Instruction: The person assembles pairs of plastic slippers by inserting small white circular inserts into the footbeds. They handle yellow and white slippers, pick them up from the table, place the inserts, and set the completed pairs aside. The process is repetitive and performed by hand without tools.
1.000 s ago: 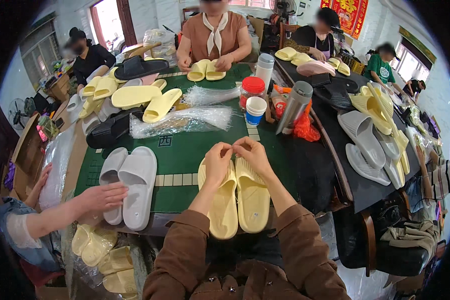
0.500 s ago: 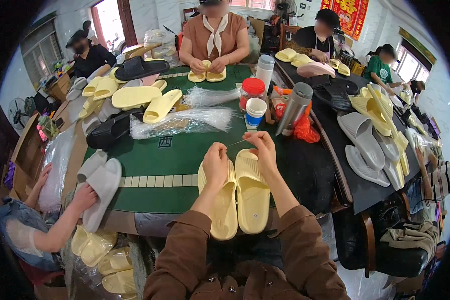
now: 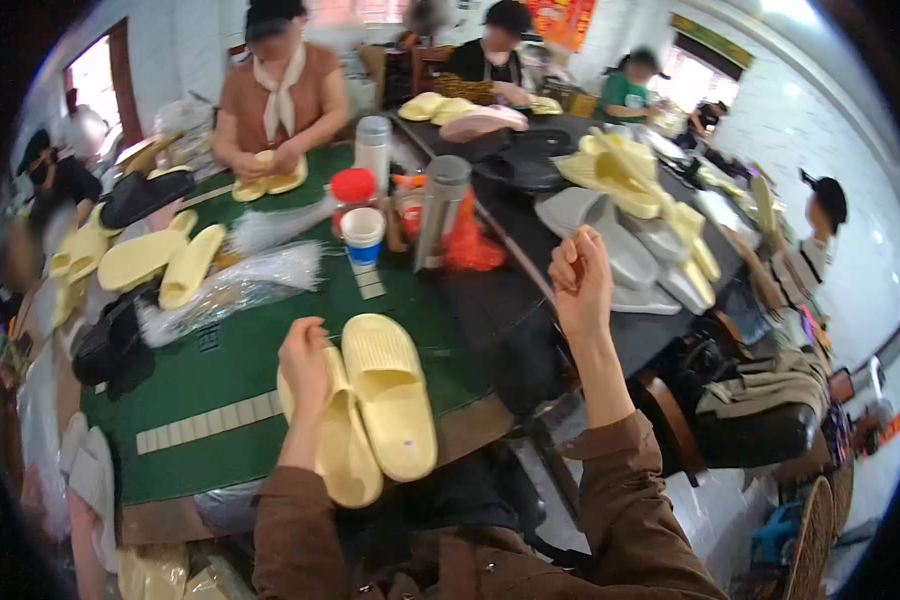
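Observation:
A pair of pale yellow slippers (image 3: 394,420) lies side by side at the near edge of a green table, toes pointing away from me. My left hand (image 3: 306,362) is over the left slipper (image 3: 352,462) and covers part of it, its fingers curled closed. Off to the right, my right hand (image 3: 582,276) is raised with fingers pinched together, in front of the grey slippers (image 3: 610,240) on the dark table. Whatever either hand pinches is too small to make out.
Bundles of clear plastic strips (image 3: 232,300) lie beyond my left hand. A paper cup (image 3: 363,236), a red-lidded jar (image 3: 352,190) and a steel flask (image 3: 440,212) stand ahead. More yellow slippers (image 3: 610,170) lie at right. A black chair (image 3: 760,425) stands right; co-workers sit around.
My view has swung right. My hands, close together before with a thin strand between them, are now wide apart, the right one out to the right. The strand no longer shows.

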A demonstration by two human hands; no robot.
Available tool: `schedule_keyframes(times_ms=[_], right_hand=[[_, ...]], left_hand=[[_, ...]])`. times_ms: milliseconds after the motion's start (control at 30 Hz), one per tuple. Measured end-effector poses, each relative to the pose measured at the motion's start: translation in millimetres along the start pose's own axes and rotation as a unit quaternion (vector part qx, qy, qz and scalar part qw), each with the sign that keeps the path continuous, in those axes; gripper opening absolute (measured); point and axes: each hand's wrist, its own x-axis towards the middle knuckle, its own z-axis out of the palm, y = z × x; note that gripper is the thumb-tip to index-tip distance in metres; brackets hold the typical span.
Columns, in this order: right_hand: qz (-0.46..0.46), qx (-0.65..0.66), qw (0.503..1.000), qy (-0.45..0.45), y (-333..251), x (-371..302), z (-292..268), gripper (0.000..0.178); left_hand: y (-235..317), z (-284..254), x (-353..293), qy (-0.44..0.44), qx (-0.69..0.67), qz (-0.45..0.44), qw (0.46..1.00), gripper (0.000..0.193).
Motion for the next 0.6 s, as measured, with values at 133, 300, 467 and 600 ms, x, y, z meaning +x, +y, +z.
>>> schedule_keyframes(times_ms=[133, 300, 467, 600], right_hand=[[-0.117, -0.272, 0.946, 0.131, -69, 0, -62, 0.014], [-0.168, -0.573, 0.792, 0.13, -115, 21, -134, 0.021], [-0.088, -0.807, 0.578, 0.077, -109, 64, -158, 0.033], [-0.032, -0.861, 0.498, 0.095, -73, 99, -137, 0.039]], left_hand=[[25, -4, 2, 0.005, -0.016, -0.021, 1.0, 0.015], [76, -19, 4, 0.022, 0.022, 0.16, 0.987, 0.017], [125, -52, -58, -0.142, 0.178, 0.136, 0.964, 0.019], [124, -59, -117, -0.207, 0.331, 0.144, 0.909, 0.043]])
